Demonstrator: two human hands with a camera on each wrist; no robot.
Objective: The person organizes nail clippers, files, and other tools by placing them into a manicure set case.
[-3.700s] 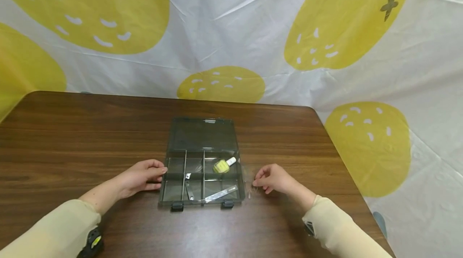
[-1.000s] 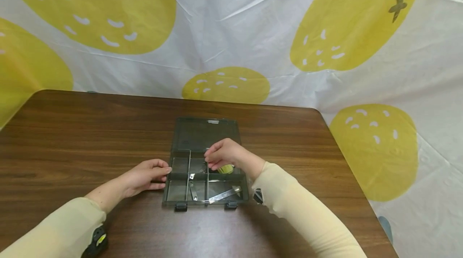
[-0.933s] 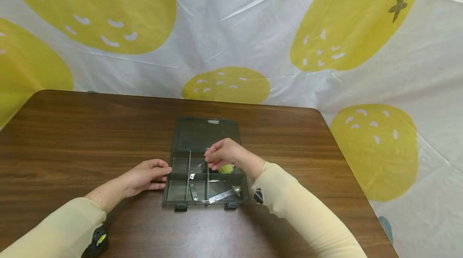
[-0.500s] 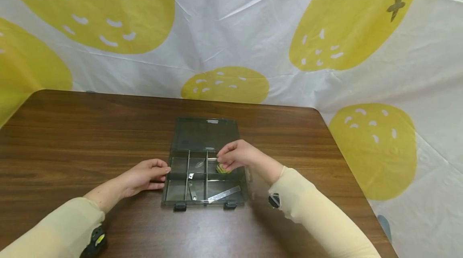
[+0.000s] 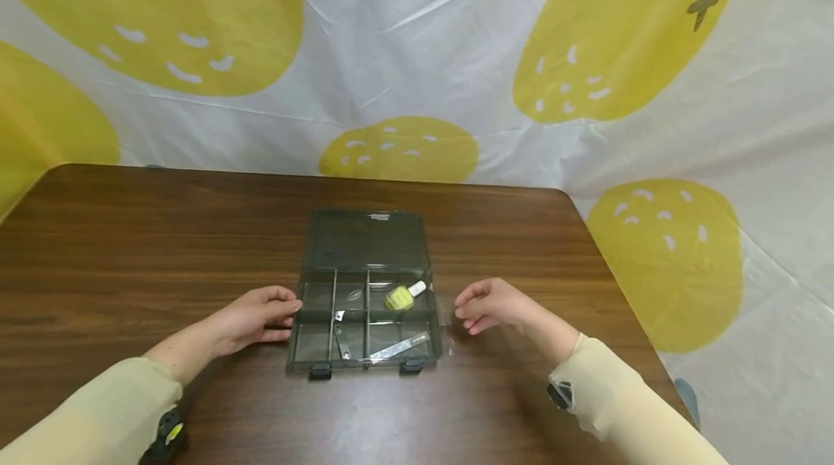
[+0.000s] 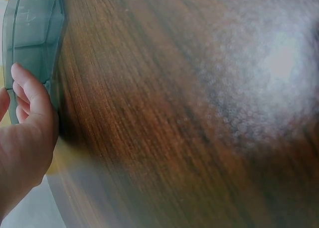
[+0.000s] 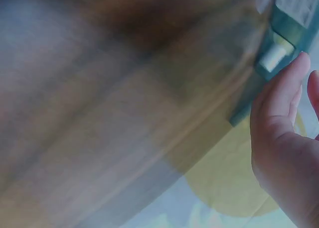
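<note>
A smoky grey see-through organizer box (image 5: 365, 365) lies with its lid (image 5: 365, 240) folded back. My left hand (image 5: 257, 316) holds its left edge, thumb at the rim; in the left wrist view the fingers (image 6: 35, 96) lie along the box wall. My right hand (image 5: 498, 306) hovers off the right side, fingers loosely bent, nothing visible in them. The back right compartment holds a yellow-green nail polish bottle (image 5: 399, 298) with a white cap. A flat silver bar (image 5: 399, 346) lies in the front right compartment, a slim metal piece (image 5: 342, 342) in the front middle one. A small clear oval thing (image 5: 355, 295) shows behind that.
Small clear bits (image 5: 449, 343) lie on the brown wooden table (image 5: 195, 233) between the box and my right hand. Two black latches (image 5: 320, 371) stick out from the box's front. A white cloth (image 5: 423, 30) with yellow fruit shapes hangs behind the table.
My right hand has drawn back from over the box to its right side, uncovering the bottle. The thin thing it pinched 3.7 s ago no longer shows. My left hand stays put.
</note>
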